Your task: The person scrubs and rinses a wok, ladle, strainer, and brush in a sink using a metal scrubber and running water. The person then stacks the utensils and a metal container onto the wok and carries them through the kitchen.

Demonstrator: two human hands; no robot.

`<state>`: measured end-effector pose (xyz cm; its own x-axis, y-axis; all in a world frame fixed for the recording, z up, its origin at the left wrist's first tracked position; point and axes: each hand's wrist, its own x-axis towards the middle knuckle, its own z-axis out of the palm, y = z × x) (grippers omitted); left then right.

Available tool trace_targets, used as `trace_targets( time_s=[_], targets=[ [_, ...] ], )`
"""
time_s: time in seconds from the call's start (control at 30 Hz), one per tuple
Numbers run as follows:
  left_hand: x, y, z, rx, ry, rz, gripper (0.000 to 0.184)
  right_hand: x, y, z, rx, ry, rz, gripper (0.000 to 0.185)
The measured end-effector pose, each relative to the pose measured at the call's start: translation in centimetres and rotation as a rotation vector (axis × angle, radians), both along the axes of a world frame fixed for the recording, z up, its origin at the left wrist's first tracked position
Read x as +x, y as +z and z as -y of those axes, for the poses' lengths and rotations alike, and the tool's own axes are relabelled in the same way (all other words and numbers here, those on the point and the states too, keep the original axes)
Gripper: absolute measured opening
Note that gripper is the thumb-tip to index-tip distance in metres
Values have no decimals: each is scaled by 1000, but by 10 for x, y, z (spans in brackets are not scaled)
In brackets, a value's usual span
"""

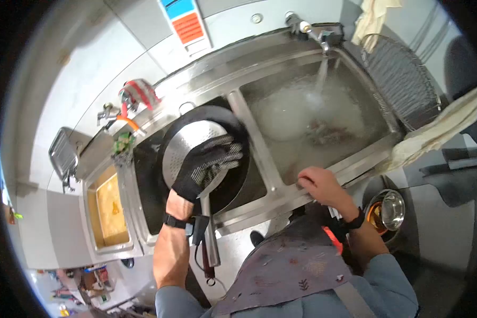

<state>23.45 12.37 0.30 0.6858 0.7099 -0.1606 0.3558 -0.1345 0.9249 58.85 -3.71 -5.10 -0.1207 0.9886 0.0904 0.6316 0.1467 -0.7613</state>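
My left hand (208, 161), in a dark knitted glove, lies over a round perforated metal skimmer (183, 140) with its fingers stretched to the right. The skimmer sits inside a black wok (238, 183), and its metal handle (211, 238) points toward me beside my left wrist. The wok rests over the left sink basin. At the front rim of the right basin, my bare right hand (318, 184) has its fingers curled, with nothing seen in them. Its fingertips are partly hidden.
Water runs from a tap (323, 45) into the cloudy right basin (376, 106), where dark bits lie under the surface. A wire basket (403, 79) and pale cloths (440, 130) are at the right. Left stands a container of yellowish liquid (111, 206); a metal bowl (392, 209) sits low at right.
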Motion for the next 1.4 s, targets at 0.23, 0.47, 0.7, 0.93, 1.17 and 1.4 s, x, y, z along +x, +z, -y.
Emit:
trace_targets(
  time_s=[0.23,0.47,0.7,0.93,1.17,1.4],
  targets=[
    [109,6,6,-173,94,341,30,77,38,-46,229,-48,183,18],
    [184,1,7,-146,46,308,13,180,154,-189,460,-150,645,27],
    [182,10,0,260,158,-44,14,232,146,-311,398,-231,984,23],
    [148,18,0,466,51,-244,18,233,143,-313,378,-186,1001,26],
    [130,44,-29,801,65,-272,20,186,150,-290,149,-402,818,22],
    [181,66,-41,395,164,-18,16,117,76,-222,-5,287,934,22]
  ],
)
